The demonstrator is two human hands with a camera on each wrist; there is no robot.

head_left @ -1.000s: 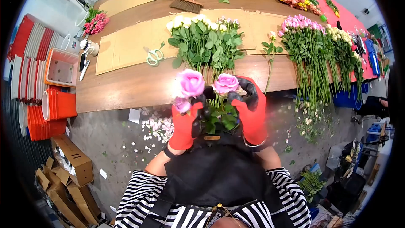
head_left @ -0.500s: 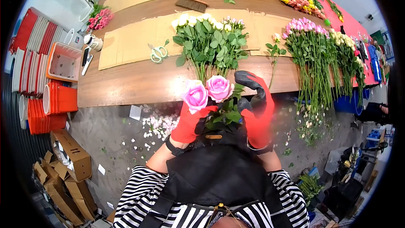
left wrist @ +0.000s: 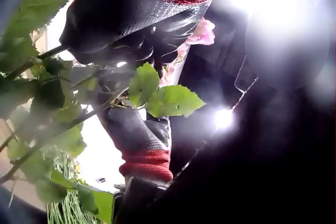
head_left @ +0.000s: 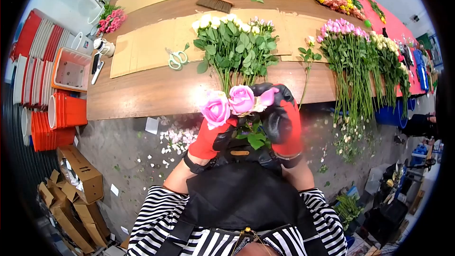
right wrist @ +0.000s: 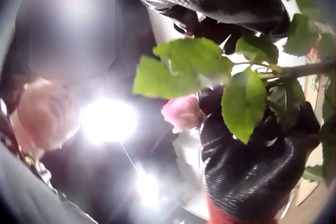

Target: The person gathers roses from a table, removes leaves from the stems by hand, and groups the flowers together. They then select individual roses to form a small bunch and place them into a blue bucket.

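Two pink roses, a left one (head_left: 216, 109) and a right one (head_left: 241, 99), stand side by side above my gloved left hand (head_left: 208, 138), whose fingers are curled round their stems. My right hand (head_left: 280, 122) is beside the right rose, holding a loose-looking pink petal (head_left: 268, 97) between thumb and fingers. Green leaves (head_left: 256, 140) hang below the blooms. In the left wrist view my left hand (left wrist: 136, 22) grips leafy stems, with my right hand (left wrist: 139, 134) opposite. Leaves (right wrist: 244, 103) partly cover the hands in the right wrist view.
White roses (head_left: 237, 42) lie on the wooden table (head_left: 142, 99) ahead, scissors (head_left: 178, 60) to their left. A single stem (head_left: 308, 59) and pink rose bunches (head_left: 346, 33) lie to the right. Petals (head_left: 177, 140) litter the floor; orange crates (head_left: 66, 109) stand left.
My right hand has moved left and closed from a spread pose onto a petal at the right rose. The two roses, held in my left hand, have shifted slightly left.
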